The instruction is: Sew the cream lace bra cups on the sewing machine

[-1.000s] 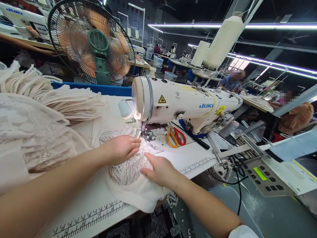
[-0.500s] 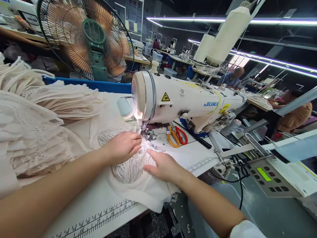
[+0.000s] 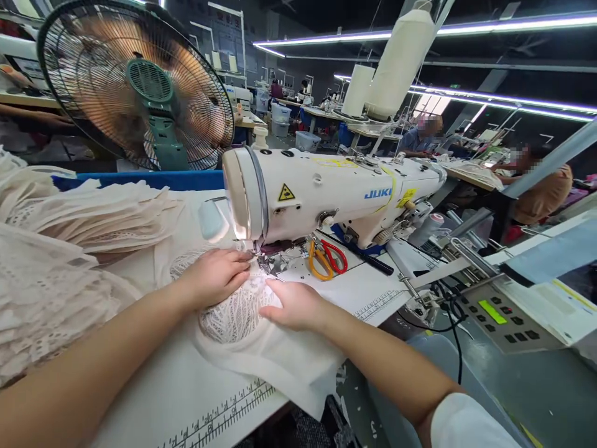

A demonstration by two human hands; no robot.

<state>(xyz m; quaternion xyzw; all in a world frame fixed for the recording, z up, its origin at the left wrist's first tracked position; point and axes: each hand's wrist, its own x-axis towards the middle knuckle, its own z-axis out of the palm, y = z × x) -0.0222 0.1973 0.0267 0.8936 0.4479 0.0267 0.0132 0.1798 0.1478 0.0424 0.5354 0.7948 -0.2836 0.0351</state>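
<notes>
My left hand (image 3: 217,277) lies with fingers together on a cream lace fabric piece (image 3: 233,317), pressing it just left of the needle (image 3: 258,254) of a white Juki sewing machine (image 3: 326,193). Just right of it, my right hand (image 3: 291,305) rests flat on the same fabric, fingers stretched toward the presser foot. The lace bunches up between both hands, and a plain cream layer hangs over the table's front edge.
A stack of cream lace pieces (image 3: 69,249) fills the left of the table. Orange and red scissors (image 3: 326,258) lie under the machine arm. A green fan (image 3: 140,87) stands behind. A control panel (image 3: 497,314) sits at right. Other people work at far tables.
Both hands have slid the lace a little closer to the needle. The camera view has shifted to the right and slightly upward.
</notes>
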